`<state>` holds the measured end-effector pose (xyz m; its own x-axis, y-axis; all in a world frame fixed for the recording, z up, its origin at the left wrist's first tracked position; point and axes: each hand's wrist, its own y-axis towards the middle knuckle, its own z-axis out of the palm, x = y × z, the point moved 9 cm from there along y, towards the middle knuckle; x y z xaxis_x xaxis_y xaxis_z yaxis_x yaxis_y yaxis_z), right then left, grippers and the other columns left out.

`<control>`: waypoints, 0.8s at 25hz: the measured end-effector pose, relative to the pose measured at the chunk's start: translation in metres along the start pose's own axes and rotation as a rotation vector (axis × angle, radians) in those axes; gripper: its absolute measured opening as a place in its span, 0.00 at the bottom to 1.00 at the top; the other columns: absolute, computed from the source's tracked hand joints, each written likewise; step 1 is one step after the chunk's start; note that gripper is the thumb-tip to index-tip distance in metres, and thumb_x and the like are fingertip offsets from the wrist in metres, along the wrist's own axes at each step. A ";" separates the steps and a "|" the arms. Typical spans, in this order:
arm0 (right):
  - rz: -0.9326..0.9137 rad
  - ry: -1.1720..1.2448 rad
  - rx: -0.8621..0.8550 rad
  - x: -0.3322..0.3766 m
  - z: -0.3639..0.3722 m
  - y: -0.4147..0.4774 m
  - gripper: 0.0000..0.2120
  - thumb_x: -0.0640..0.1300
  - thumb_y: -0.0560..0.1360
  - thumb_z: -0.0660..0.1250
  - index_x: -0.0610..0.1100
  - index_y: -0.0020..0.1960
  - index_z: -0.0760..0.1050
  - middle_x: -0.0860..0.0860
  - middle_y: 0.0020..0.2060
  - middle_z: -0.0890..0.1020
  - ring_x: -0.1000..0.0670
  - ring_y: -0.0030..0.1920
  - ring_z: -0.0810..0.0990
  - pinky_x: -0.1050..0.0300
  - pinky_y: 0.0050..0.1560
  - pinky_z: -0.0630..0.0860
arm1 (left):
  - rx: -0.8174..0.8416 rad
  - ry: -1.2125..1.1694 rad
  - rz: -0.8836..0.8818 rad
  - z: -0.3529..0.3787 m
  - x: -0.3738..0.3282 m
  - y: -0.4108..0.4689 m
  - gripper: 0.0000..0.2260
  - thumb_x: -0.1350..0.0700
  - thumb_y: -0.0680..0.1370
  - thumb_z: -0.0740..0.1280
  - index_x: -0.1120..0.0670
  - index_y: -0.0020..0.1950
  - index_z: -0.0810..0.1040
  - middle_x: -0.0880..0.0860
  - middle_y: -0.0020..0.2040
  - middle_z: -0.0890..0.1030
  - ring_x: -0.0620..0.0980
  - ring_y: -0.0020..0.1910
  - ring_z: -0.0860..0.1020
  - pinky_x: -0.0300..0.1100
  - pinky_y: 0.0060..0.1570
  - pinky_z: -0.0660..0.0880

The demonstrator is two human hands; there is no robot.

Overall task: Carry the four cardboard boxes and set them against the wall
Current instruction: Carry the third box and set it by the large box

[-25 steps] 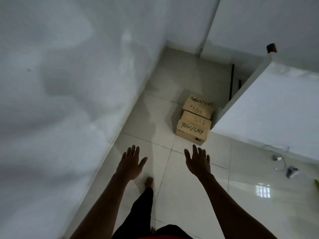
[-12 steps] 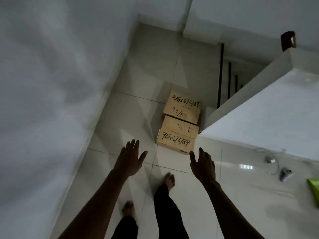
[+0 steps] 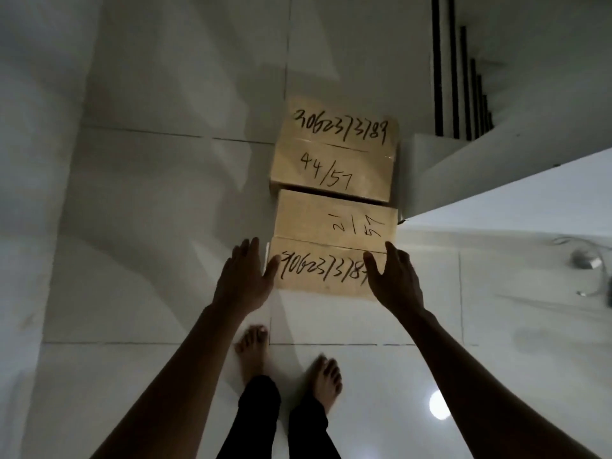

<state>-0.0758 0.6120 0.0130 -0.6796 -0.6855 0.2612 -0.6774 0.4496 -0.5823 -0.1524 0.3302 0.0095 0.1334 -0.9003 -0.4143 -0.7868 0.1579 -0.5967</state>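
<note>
Two tan cardboard boxes with black handwritten numbers sit on the white tiled floor, one behind the other. The near box [image 3: 331, 246] is marked 21/57, the far box [image 3: 334, 157] 44/57. My left hand [image 3: 243, 279] is spread at the near box's left front corner, thumb at its edge. My right hand [image 3: 394, 279] is spread over its right front corner. Neither hand grips the box. I see no other boxes.
A white wall [image 3: 36, 160] runs along the left. A white ledge or counter [image 3: 516, 187] juts in from the right beside the boxes, with dark railing bars [image 3: 443, 67] behind it. A small grey device with a cable [image 3: 586, 260] lies at right. My bare feet [image 3: 288, 366] stand on the tiles.
I have walked up to the boxes and bent over them. Both hands moved forward from mid-air to the near box's front corners.
</note>
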 end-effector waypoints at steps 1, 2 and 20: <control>0.059 0.024 -0.025 -0.013 0.011 0.023 0.34 0.63 0.79 0.58 0.44 0.78 0.60 0.37 0.72 0.69 0.35 0.69 0.72 0.34 0.62 0.76 | -0.004 -0.032 -0.015 0.016 0.006 0.026 0.32 0.41 0.80 0.56 0.58 0.77 0.55 0.61 0.76 0.63 0.60 0.74 0.64 0.53 0.68 0.67; 0.127 0.069 -0.053 -0.029 0.022 0.042 0.36 0.63 0.78 0.61 0.43 0.78 0.59 0.37 0.72 0.69 0.34 0.69 0.72 0.35 0.62 0.76 | 0.005 -0.076 -0.042 0.034 0.012 0.047 0.33 0.41 0.80 0.56 0.58 0.77 0.54 0.61 0.75 0.64 0.60 0.73 0.66 0.53 0.66 0.69; 0.205 0.421 0.186 0.088 -0.134 -0.157 0.41 0.71 0.67 0.70 0.47 0.71 0.70 0.45 0.62 0.80 0.39 0.62 0.78 0.37 0.64 0.76 | -0.239 -0.417 -0.397 -0.172 0.020 -0.184 0.30 0.35 0.72 0.66 0.56 0.64 0.70 0.57 0.56 0.82 0.61 0.54 0.81 0.47 0.47 0.73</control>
<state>-0.0673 0.5574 0.2303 -0.8741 -0.2860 0.3926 -0.4822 0.4148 -0.7716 -0.1084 0.2137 0.2295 0.6299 -0.6296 -0.4548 -0.7355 -0.2952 -0.6099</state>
